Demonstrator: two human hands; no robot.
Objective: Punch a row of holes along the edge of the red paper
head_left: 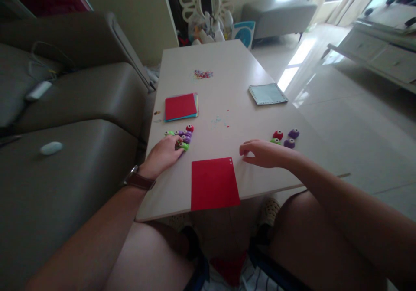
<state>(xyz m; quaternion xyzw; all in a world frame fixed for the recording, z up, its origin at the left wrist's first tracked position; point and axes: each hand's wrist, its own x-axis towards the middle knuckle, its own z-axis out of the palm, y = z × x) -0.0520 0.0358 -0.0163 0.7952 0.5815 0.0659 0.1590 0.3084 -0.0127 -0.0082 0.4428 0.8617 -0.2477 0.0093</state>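
Note:
A red square sheet of paper (214, 184) lies at the table's near edge, with a few small pale holes at its top right corner. To its upper left is a cluster of small craft punches (186, 138) in purple, green and red. My left hand (164, 152) reaches into this cluster, thumb and fingers closed around a green craft punch that they partly hide. Right of the sheet, my right hand (261, 153) is low over the table, fingers loosely curved and apart from the thumb, nothing visible between them. Beyond it sit several more craft punches (289, 143) in red, green and purple.
A stack of coloured paper (180, 107), red on top, lies farther left. Tiny paper bits (221, 120) are scattered mid-table, and a colourful heap of bits (203, 74) lies behind. A pale flat pouch-like piece (268, 94) rests near the right edge. A sofa (81, 96) borders the left.

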